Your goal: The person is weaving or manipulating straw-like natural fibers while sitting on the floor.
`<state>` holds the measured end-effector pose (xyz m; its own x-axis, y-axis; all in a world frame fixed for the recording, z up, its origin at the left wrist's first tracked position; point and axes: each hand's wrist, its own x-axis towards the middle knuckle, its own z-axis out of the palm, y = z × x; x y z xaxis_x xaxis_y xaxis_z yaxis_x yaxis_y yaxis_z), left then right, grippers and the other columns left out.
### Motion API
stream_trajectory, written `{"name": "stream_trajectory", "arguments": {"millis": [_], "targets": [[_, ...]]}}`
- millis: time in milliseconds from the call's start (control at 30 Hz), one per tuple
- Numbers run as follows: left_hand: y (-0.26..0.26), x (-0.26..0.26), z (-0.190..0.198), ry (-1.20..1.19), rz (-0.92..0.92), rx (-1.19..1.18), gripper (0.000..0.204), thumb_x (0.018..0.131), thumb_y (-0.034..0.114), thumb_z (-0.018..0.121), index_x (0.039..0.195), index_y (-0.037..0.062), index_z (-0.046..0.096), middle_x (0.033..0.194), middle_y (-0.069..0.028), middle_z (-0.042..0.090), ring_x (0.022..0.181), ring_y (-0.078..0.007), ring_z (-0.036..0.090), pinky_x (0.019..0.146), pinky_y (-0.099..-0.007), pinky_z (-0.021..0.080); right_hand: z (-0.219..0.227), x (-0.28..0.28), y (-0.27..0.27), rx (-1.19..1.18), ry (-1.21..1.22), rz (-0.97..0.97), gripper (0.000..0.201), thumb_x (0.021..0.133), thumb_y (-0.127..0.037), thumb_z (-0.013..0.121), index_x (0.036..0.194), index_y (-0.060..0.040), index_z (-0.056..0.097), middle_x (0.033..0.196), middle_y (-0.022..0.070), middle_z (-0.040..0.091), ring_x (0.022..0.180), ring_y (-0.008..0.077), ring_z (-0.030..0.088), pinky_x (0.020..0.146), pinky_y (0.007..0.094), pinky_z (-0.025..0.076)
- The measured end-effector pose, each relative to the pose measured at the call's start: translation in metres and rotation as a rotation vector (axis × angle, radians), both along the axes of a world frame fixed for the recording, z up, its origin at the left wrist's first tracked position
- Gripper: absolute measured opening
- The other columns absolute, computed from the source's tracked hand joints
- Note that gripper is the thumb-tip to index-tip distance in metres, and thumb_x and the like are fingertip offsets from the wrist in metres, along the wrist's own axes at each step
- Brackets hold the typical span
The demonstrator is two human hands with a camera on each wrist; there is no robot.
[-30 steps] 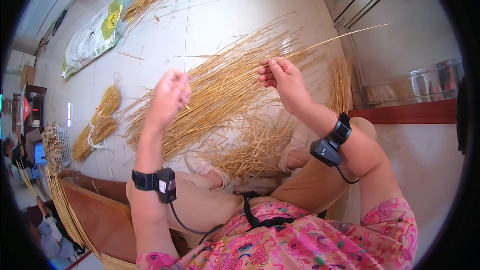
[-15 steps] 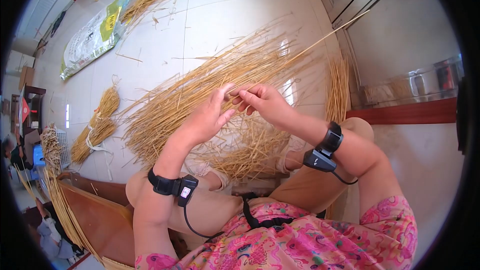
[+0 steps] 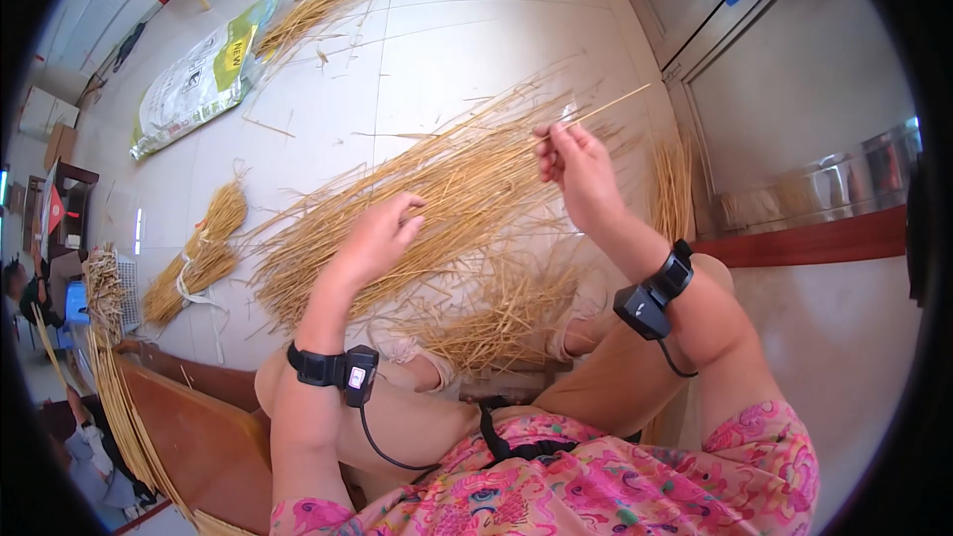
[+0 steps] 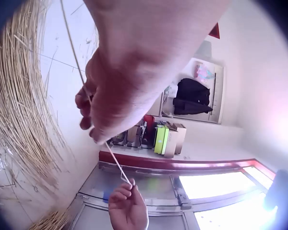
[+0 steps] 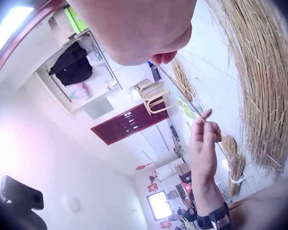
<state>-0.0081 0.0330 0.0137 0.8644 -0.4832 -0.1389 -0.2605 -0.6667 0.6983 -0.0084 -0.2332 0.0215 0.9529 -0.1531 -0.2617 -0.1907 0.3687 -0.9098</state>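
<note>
A single thin straw stalk [image 3: 620, 100] pokes out up and to the right from my right hand [image 3: 581, 164], which pinches it between thumb and fingers. My left hand [image 3: 375, 238] is lower and to the left, over the straw pile [image 3: 437, 189]. In the left wrist view the stalk [image 4: 116, 160] stretches between both hands and passes on through the left fingers [image 4: 83, 103]. The right wrist view shows the left hand [image 5: 203, 151] with thumb and fingertips together on that stalk [image 5: 180, 91].
Broken straw [image 3: 501, 323] lies between my feet. A tied straw bundle [image 3: 204, 253] rests at left, near a printed sack [image 3: 199, 79] with more straw [image 3: 323, 10]. A wooden box-like piece [image 3: 189, 417] is beside my left leg. Glass doors [image 3: 794, 89] stand at right.
Half a second ago my hands met over the pile; now they are apart again, the right farther up and right. Less stalk sticks out beyond the right hand than before.
</note>
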Motion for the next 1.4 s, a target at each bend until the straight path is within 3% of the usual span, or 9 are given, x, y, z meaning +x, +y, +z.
{"name": "stream_trajectory", "arguments": {"millis": [133, 333, 533, 633, 733, 833, 933, 1233, 1400], "targets": [[-0.026, -0.004, 0.009, 0.108, 0.017, -0.151, 0.022, 0.088, 0.021, 0.056, 0.103, 0.0062, 0.059, 0.071, -0.0038, 0.054, 0.062, -0.0123, 0.046, 0.058, -0.0261, 0.041, -0.007, -0.019, 0.023, -0.008, 0.040, 0.226, 0.025, 0.095, -0.019, 0.046, 0.105, -0.0009, 0.059, 0.081, 0.0015, 0.057, 0.064, 0.0069, 0.050, 0.058, 0.0208, 0.044], [-0.039, -0.006, 0.006, 0.053, 0.012, -0.208, 0.020, 0.087, 0.021, 0.056, 0.098, 0.0056, 0.062, 0.067, -0.0041, 0.056, 0.057, -0.0132, 0.047, 0.056, -0.0266, 0.041, -0.012, -0.026, 0.031, -0.054, 0.067, 0.379, 0.026, 0.094, -0.020, 0.049, 0.108, -0.0014, 0.060, 0.083, 0.0014, 0.058, 0.065, 0.0063, 0.051, 0.060, 0.0207, 0.044], [-0.032, -0.002, -0.008, -0.050, 0.009, -0.106, 0.018, 0.084, 0.018, 0.059, 0.098, 0.0061, 0.061, 0.074, -0.0095, 0.062, 0.063, -0.0182, 0.057, 0.059, -0.0278, 0.045, -0.016, -0.022, 0.025, 0.024, 0.074, 0.233, 0.023, 0.093, -0.020, 0.051, 0.101, -0.0009, 0.062, 0.079, 0.0026, 0.060, 0.064, 0.0069, 0.053, 0.057, 0.0214, 0.045], [-0.044, -0.007, 0.008, -0.073, 0.051, -0.203, 0.015, 0.083, 0.021, 0.061, 0.092, 0.0097, 0.062, 0.071, -0.0115, 0.062, 0.062, -0.0286, 0.059, 0.054, -0.0359, 0.045, -0.017, -0.026, 0.032, -0.036, 0.099, 0.251, 0.022, 0.091, -0.019, 0.054, 0.097, -0.0005, 0.063, 0.077, 0.0027, 0.061, 0.063, 0.0065, 0.053, 0.056, 0.0209, 0.045], [-0.047, -0.011, 0.007, -0.158, -0.001, -0.160, 0.013, 0.084, 0.014, 0.059, 0.095, 0.0067, 0.061, 0.075, -0.0099, 0.063, 0.063, -0.0180, 0.060, 0.057, -0.0285, 0.046, -0.020, -0.029, 0.037, -0.219, 0.086, 0.326, 0.021, 0.090, -0.019, 0.057, 0.093, -0.0002, 0.064, 0.075, 0.0024, 0.062, 0.060, 0.0059, 0.053, 0.054, 0.0204, 0.044], [-0.047, -0.011, -0.001, -0.248, -0.053, -0.203, 0.013, 0.085, 0.014, 0.058, 0.096, 0.0057, 0.060, 0.073, -0.0097, 0.063, 0.062, -0.0170, 0.060, 0.057, -0.0284, 0.047, -0.016, -0.033, 0.040, -0.273, 0.068, 0.336, 0.021, 0.089, -0.020, 0.059, 0.088, 0.0000, 0.065, 0.072, 0.0018, 0.062, 0.058, 0.0054, 0.052, 0.053, 0.0198, 0.043], [-0.048, -0.011, 0.000, -0.111, 0.019, -0.313, 0.011, 0.087, 0.012, 0.057, 0.093, 0.0035, 0.059, 0.072, -0.0100, 0.063, 0.061, -0.0172, 0.060, 0.056, -0.0279, 0.047, -0.016, -0.032, 0.040, -0.211, 0.062, 0.311, 0.020, 0.088, -0.019, 0.059, 0.086, -0.0001, 0.065, 0.073, 0.0017, 0.062, 0.059, 0.0054, 0.052, 0.053, 0.0198, 0.043], [-0.044, -0.009, -0.008, -0.447, 0.103, -0.180, 0.011, 0.089, 0.014, 0.053, 0.082, 0.0054, 0.055, 0.068, -0.0078, 0.062, 0.058, -0.0227, 0.061, 0.052, -0.0305, 0.047, -0.009, -0.033, 0.040, -0.140, 0.037, 0.288, 0.019, 0.089, -0.016, 0.057, 0.091, 0.0013, 0.064, 0.078, 0.0049, 0.063, 0.062, 0.0070, 0.053, 0.056, 0.0212, 0.043], [-0.041, -0.003, -0.006, -0.124, 0.314, -0.513, 0.016, 0.094, 0.015, 0.045, 0.086, 0.0025, 0.053, 0.069, -0.0067, 0.063, 0.066, -0.0122, 0.059, 0.061, -0.0261, 0.046, -0.015, -0.031, 0.036, -0.092, 0.064, 0.251, 0.019, 0.090, -0.017, 0.056, 0.089, 0.0004, 0.063, 0.077, 0.0044, 0.063, 0.061, 0.0073, 0.053, 0.055, 0.0211, 0.043]]}}
